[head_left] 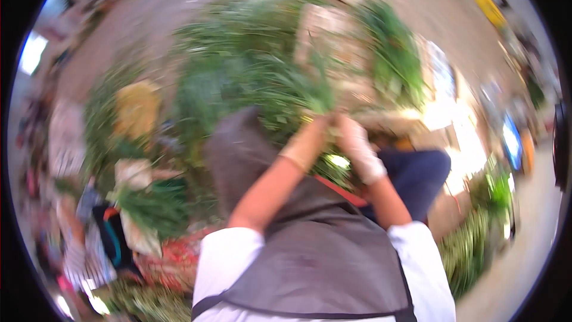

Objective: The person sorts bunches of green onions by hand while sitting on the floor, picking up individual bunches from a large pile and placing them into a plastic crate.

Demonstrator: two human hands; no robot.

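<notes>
Both my hands wear pale gloves and meet in front of my apron, at the lower end of a bunch of long thin green stalks (320, 92), like chives or scallions. My left hand (310, 137) is closed on the bunch, whose leaves fan up and away. My right hand (354, 137) presses in from the other side with its fingers drawn together at the same end; motion blurs the fingertips. A large heap of the same green stalks (232, 77) lies just beyond my hands.
Beyond my hands is a light box-like block (333, 36) with another green bunch (393, 53) beside it. A yellow bundle (137, 110) lies left. More bundled stalks (468, 256) lie at the right, near a sunlit patch. A co-worker's arm (70, 223) shows at the lower left.
</notes>
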